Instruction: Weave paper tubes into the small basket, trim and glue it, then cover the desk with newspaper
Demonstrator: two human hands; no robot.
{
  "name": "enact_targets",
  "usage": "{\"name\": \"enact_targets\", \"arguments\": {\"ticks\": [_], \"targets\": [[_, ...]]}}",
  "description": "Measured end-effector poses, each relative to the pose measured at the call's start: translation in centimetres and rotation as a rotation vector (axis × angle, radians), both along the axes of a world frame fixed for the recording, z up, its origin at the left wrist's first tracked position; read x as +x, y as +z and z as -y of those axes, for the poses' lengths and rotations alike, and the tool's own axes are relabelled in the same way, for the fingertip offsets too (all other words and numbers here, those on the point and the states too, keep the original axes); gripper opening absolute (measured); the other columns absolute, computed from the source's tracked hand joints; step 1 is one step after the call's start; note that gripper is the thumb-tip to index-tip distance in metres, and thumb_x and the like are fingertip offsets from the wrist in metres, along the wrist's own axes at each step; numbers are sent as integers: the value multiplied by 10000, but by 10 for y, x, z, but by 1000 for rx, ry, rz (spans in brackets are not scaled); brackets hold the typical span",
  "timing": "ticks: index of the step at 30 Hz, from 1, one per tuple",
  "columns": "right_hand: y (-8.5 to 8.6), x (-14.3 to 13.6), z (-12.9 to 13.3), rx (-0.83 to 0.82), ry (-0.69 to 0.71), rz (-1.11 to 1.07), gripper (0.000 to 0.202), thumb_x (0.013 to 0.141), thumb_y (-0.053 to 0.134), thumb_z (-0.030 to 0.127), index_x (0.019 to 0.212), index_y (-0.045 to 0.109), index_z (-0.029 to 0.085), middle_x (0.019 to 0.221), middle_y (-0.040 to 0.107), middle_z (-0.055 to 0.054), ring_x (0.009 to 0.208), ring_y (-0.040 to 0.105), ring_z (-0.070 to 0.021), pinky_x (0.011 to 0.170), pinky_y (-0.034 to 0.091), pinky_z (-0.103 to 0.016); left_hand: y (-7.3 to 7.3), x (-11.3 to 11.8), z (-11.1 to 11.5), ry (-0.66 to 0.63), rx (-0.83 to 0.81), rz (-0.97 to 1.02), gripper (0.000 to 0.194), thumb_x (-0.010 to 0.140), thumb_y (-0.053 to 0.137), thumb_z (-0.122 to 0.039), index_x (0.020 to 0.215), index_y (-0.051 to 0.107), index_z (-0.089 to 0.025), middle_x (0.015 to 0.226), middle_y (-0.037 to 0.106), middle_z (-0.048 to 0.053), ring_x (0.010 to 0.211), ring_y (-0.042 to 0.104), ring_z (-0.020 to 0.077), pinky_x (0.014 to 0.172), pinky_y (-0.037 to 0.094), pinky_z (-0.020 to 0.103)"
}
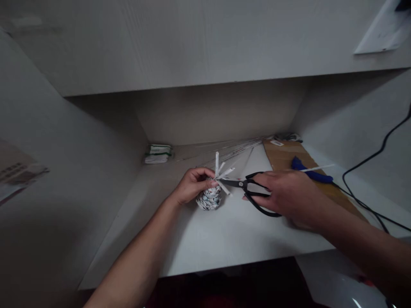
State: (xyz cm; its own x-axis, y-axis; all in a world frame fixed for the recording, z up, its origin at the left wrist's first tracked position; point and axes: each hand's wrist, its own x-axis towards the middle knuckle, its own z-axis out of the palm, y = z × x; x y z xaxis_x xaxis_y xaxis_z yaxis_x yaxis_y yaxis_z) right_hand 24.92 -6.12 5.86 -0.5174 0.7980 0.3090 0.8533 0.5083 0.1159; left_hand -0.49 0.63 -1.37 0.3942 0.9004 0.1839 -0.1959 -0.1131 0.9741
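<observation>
My left hand (194, 185) pinches the top of a small round piece woven from rolled paper (209, 199), printed in white with dark and coloured flecks. Several white paper tubes (226, 173) fan out from its top, past my fingertips. In my right hand (290, 192) is a pair of black-handled scissors (244, 185), my fingers through the handle loops. The scissor blades point left and reach in among the tubes, close to my left thumb. Whether the blades touch a tube I cannot tell.
A brown cardboard sheet (279, 154) lies at the right, with a blue-handled tool (311, 172) on it. Long thin strips (247, 144) stretch along the back. A white packet (158, 154) sits in the back left corner. Black cable (382, 147) hangs at the right.
</observation>
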Motion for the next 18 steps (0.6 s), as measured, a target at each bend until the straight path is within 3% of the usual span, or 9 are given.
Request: {"name": "enact_targets", "arguments": {"ticks": [5, 11, 18], "targets": [[-1, 8, -7, 54, -40, 133, 279, 854, 557, 487, 806, 629, 222, 731, 674, -44, 647, 613, -219, 548, 304, -323, 1, -1, 1, -23, -21, -19, 263, 612, 863, -281, 756, 704, -129, 646, 654, -9, 546, 553, 79, 544, 423, 203], [1, 18, -11, 241, -18, 193, 267, 844, 579, 484, 771, 608, 229, 661, 642, -28, 603, 573, -200, 536, 235, -312, 0, -3, 0, -22, -19, -23, 279, 599, 870, -285, 759, 704, -130, 696, 673, 10, 575, 566, 85, 557, 444, 207], [7, 6, -11, 105, 48, 208, 281, 858, 568, 478, 766, 588, 214, 692, 639, -22, 617, 569, -189, 553, 256, -313, 3, -3, 0, -55, -4, -51, 288, 583, 876, -299, 751, 710, -133, 686, 669, 7, 575, 567, 85, 561, 454, 210]]}}
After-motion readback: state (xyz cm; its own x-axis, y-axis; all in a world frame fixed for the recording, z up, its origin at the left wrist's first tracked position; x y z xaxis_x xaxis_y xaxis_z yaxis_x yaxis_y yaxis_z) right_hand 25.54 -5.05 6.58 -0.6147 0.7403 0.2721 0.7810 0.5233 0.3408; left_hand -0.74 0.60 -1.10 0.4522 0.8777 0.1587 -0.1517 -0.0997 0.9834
